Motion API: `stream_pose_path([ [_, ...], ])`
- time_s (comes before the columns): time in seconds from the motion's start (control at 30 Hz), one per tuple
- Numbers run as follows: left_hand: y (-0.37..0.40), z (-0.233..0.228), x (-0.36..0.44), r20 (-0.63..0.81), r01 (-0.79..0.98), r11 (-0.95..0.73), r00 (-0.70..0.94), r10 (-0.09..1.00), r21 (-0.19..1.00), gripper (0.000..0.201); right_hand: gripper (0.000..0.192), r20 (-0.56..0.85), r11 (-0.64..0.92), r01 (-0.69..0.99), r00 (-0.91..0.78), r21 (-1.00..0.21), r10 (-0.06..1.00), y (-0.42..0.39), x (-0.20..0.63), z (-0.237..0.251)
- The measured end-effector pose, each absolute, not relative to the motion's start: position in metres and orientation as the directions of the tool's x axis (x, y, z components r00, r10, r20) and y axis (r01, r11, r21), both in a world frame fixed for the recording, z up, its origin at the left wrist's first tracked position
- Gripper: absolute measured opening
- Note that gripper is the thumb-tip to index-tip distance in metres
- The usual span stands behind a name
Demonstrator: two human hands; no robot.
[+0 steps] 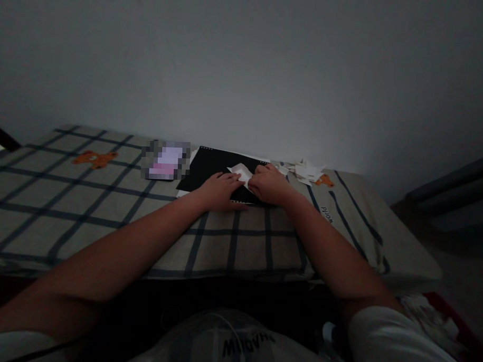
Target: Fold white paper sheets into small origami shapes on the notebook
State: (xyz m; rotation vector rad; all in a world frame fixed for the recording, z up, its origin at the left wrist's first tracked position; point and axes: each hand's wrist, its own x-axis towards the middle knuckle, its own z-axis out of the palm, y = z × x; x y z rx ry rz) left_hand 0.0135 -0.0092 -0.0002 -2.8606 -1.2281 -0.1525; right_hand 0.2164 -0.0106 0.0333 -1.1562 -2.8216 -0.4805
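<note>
A piece of white paper [241, 169], partly folded by its look, lies on a black sheet [210, 166] with small holes along its edges. My left hand [221, 191] rests flat on the paper's left side, fingers stretched out and the thumb apart. At the paper's right side my right hand [270, 184] is closed, its curled fingers pressed to the paper's edge. The right fingertips are partly hidden. White sheets show a little from under the black one.
A phone [165, 162] with a blurred lit screen lies left of the black sheet. Paper scraps [305, 171] are heaped to the right. A checked cloth [117, 208] covers the table, which stands against a grey wall [245, 70]. A red container [446, 309] with papers is at lower right.
</note>
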Motion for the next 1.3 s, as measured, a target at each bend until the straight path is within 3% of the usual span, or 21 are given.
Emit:
stream_pose_path([
  [0.13,-0.008,-0.003,0.012,0.130,0.722,-0.691,0.685,0.717,0.002,0.087,0.026,0.227,0.729,0.664,-0.745,0.166,0.627,-0.008,0.222,0.026],
  [0.27,-0.007,-0.004,0.009,0.124,0.707,-0.707,0.702,0.702,0.005,0.086,0.032,0.429,0.792,0.599,-0.688,-0.119,0.585,0.005,0.229,0.014],
  [0.37,-0.007,-0.004,0.007,0.117,0.692,-0.722,0.716,0.688,0.011,0.085,0.034,0.564,0.712,0.632,-0.481,-0.307,0.671,0.016,0.232,0.006],
  [0.5,-0.007,-0.006,0.006,0.119,0.670,-0.742,0.735,0.667,0.017,0.082,0.032,0.495,0.566,0.695,-0.337,-0.443,0.801,0.028,0.237,-0.004],
  [0.63,-0.007,-0.008,0.007,0.097,0.660,-0.751,0.746,0.659,0.021,0.077,0.034,0.405,0.553,0.705,-0.392,-0.444,0.826,0.034,0.239,-0.011],
  [1.03,-0.010,-0.004,0.008,0.063,0.578,-0.815,0.812,0.580,0.040,0.071,0.047,0.339,0.701,0.634,-0.614,-0.326,0.713,0.035,0.235,-0.018],
  [1.3,-0.005,-0.005,0.006,0.134,0.568,-0.822,0.812,0.568,0.044,0.071,0.053,0.261,0.713,0.624,-0.665,-0.320,0.699,0.038,0.234,-0.028],
])
